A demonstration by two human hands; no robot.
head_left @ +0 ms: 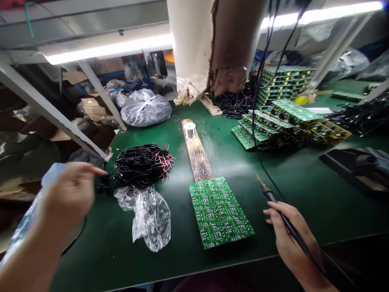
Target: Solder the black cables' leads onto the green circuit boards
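My right hand (293, 233) is closed around a soldering iron (275, 198), its tip pointing up and left over the green tabletop. Left of it lies a green circuit board panel (220, 213), flat with rows of small solder points. My left hand (71, 194), blurred by motion, is at the left edge of the bench with its fingers pinched on a black cable (104, 184); part of the cable hangs below the wrist. Just right of that hand sits a bundle of black cables (136, 164) with red and white wire ends. A solder spool (190, 131) stands on a scorched wooden strip (199, 156).
Crumpled clear plastic (152, 221) lies in front of the cable bundle. Stacked circuit boards (282, 121) and more black cables (364, 117) occupy the back right. A dark holder (349, 168) is at the right. A wide duct (194, 48) hangs over the bench, with black cords (258, 134) dangling.
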